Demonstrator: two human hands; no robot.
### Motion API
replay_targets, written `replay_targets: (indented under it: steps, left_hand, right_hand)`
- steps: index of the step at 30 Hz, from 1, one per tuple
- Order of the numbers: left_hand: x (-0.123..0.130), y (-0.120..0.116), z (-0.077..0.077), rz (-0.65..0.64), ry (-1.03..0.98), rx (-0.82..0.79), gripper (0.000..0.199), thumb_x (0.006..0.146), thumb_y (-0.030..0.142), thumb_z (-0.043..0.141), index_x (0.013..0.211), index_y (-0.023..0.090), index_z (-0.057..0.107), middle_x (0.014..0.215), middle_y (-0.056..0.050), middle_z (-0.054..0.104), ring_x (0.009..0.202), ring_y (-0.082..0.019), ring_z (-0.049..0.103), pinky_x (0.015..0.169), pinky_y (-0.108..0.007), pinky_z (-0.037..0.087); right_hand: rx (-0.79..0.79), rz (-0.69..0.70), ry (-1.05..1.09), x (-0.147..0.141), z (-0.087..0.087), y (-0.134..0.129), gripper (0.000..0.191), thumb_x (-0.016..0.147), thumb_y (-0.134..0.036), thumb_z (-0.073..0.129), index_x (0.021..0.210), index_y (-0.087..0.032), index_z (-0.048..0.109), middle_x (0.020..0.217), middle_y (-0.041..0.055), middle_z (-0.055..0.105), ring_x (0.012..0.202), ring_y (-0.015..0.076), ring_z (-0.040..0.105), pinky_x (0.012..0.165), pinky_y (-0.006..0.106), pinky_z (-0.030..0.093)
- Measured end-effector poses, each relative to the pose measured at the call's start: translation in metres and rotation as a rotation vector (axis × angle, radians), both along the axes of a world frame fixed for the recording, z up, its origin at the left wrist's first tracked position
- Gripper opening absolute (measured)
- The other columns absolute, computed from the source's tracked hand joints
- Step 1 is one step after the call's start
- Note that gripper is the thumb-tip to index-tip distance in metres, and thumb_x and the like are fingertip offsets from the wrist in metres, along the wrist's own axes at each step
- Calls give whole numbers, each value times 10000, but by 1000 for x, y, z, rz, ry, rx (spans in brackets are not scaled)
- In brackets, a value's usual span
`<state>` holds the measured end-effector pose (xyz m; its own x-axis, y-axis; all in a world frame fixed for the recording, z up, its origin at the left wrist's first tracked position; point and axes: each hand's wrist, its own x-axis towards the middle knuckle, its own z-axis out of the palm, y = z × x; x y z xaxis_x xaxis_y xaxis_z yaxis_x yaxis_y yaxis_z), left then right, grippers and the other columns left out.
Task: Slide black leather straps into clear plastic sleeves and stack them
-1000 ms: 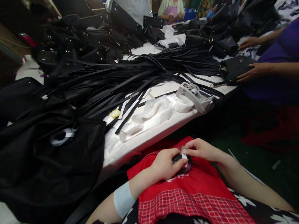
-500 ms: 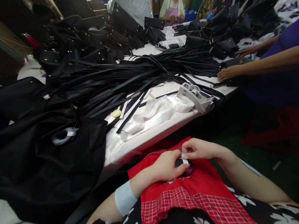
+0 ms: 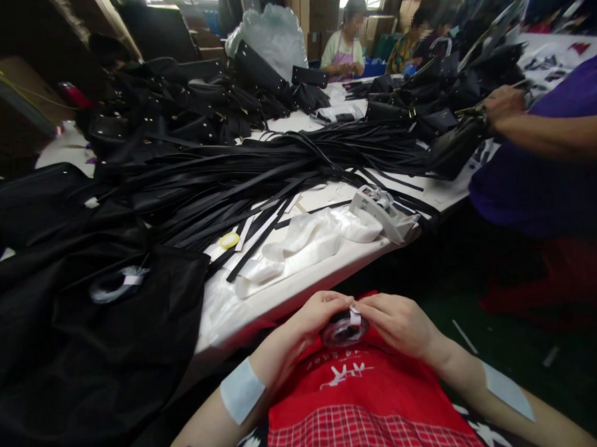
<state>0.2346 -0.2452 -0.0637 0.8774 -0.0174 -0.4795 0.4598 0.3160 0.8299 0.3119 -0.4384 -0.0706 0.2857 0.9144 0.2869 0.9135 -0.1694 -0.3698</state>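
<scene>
Low in front of my red apron, my left hand (image 3: 319, 316) holds the left side of a small shiny coil (image 3: 340, 333), dark and clear, lying close to the apron. A white paper band (image 3: 355, 316) wraps the coil's right side. My right hand (image 3: 400, 321) pinches the top of this band, its fingertips meeting those of my left hand. Both hands are closed; the exact grip under the fingers is partly hidden. A similar clear coil with a white band (image 3: 115, 285) lies on black fabric (image 3: 148, 325) at the left.
Long black straps (image 3: 275, 161) cover the table's middle, with black bags piled behind. Nearer lie a white ribbon (image 3: 304, 240), a white tape dispenser (image 3: 378, 209) and a yellow roll (image 3: 229, 240). A co-worker in purple (image 3: 540, 171) handles a black bag at right.
My hands have shifted slightly left and turned the coil so its ring shows. My right hand has come lower beside the band. The co-worker at right has lifted a black bag.
</scene>
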Motion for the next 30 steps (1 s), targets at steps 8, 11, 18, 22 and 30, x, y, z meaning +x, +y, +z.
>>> replay_targets:
  steps: [8, 11, 18, 22, 30]
  left_hand:
    - [4, 4, -22, 86, 15, 38, 559, 528, 526, 870, 841, 91, 714, 684, -45, 685, 584, -112, 563, 594, -234, 404]
    - [1, 3, -32, 104, 16, 43, 591, 497, 549, 878, 826, 90, 706, 679, -52, 687, 579, -114, 567, 582, -229, 402]
    - [-7, -2, -47, 169, -14, 75, 585, 512, 581, 863, 808, 104, 699, 678, -38, 671, 568, -102, 542, 561, -220, 380]
    - [-8, -2, -50, 164, -26, 78, 564, 534, 579, 856, 807, 113, 693, 673, -27, 663, 566, -97, 529, 557, -218, 375]
    - [2, -1, -61, 217, -24, 194, 660, 497, 650, 829, 863, 121, 681, 702, -33, 670, 608, -129, 567, 580, -237, 401]
  right_hand:
    - [184, -343, 199, 82, 2, -11, 247, 903, -302, 561, 1093, -223, 697, 1087, 100, 710, 1030, 285, 637, 965, 391, 488]
    - [286, -649, 257, 158, 0, -14, 267, 864, -324, 566, 1059, -193, 692, 1155, 124, 669, 1143, 318, 568, 1064, 450, 378]
    - [226, -739, 582, 255, -17, -17, 292, 864, -420, 618, 768, -148, 663, 764, 41, 676, 771, 193, 649, 753, 364, 515]
    - [256, -656, 752, 262, -25, -23, 373, 807, -492, 653, 709, -132, 657, 739, 60, 694, 706, 172, 642, 690, 319, 512]
    - [303, -742, 815, 254, -30, -64, 372, 725, -526, 705, 777, -159, 676, 864, 83, 736, 816, 205, 666, 712, 284, 496]
